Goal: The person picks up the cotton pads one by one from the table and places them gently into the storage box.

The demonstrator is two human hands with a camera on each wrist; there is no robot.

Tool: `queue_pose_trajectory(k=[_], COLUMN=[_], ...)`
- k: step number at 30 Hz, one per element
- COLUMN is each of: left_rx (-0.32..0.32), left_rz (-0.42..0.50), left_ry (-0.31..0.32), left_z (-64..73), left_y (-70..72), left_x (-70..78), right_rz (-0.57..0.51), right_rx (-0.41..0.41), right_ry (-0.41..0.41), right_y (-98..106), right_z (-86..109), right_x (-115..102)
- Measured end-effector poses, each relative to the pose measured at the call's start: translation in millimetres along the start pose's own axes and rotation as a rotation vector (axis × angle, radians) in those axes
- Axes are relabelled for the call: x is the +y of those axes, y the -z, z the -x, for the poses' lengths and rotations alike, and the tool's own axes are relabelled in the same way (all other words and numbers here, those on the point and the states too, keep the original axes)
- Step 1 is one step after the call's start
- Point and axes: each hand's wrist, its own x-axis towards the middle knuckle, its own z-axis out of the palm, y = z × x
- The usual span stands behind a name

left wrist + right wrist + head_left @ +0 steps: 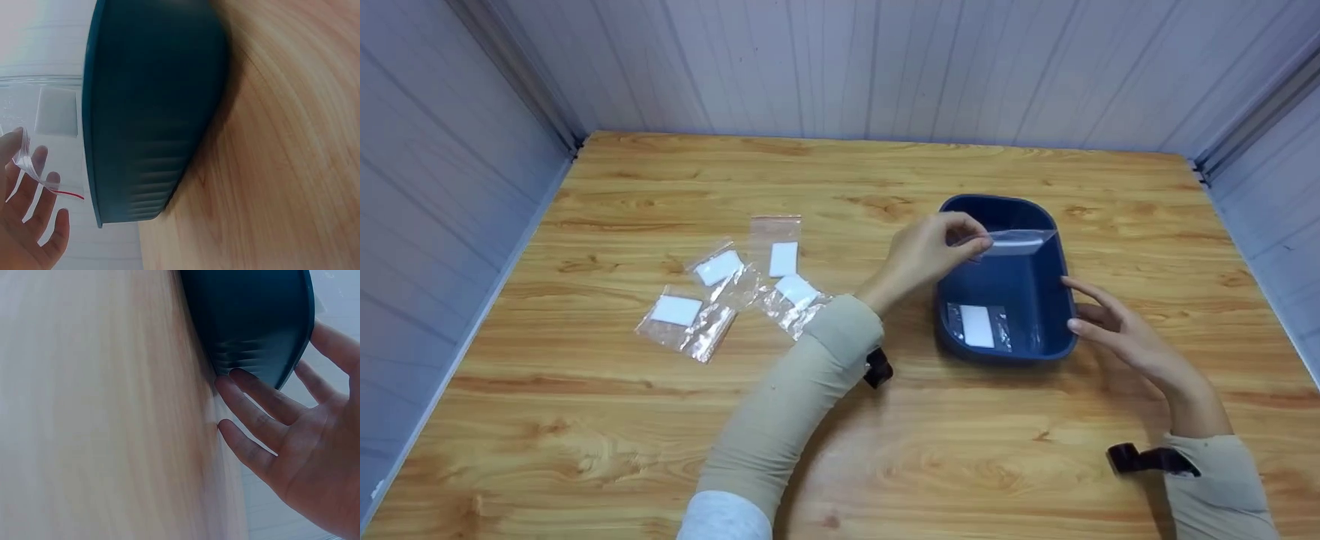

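Over the far part of a dark blue plastic bin (1005, 281), my left hand (934, 247) pinches a clear zip bag (1024, 238) by its edge. In the left wrist view that zip bag (56, 146) shows a white rectangular piece (57, 111) inside and a red seal line. Another bagged white piece (978, 326) lies on the bin's floor at the near left. My right hand (1125, 334) touches the bin's right side with spread fingers; in the right wrist view the fingertips (239, 377) rest against its outer wall.
Left of the bin, several clear zip bags with white pieces lie on the wooden table (607, 420), some overlapping, one of them a bag (676, 310) at the far left of the group. Pale panel walls (840, 67) enclose the table at the back and sides.
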Motion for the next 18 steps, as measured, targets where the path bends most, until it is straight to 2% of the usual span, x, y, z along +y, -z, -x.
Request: queue_pose_trajectory(k=[5, 18], left_rx=[-0.005, 0.013], left_rz=[-0.042, -0.076], left_ry=[0.002, -0.006], left_z=[-3.0, -3.8], left_y=[-6.1, -20.6], left_x=[-1.3, -7.5], right_rz=[-0.003, -0.012], right_rx=[0.005, 0.005], right_ry=[-0.002, 0.009], right_y=[0.1, 0.2], right_z=[0.2, -0.6], right_x=[0.0, -0.3])
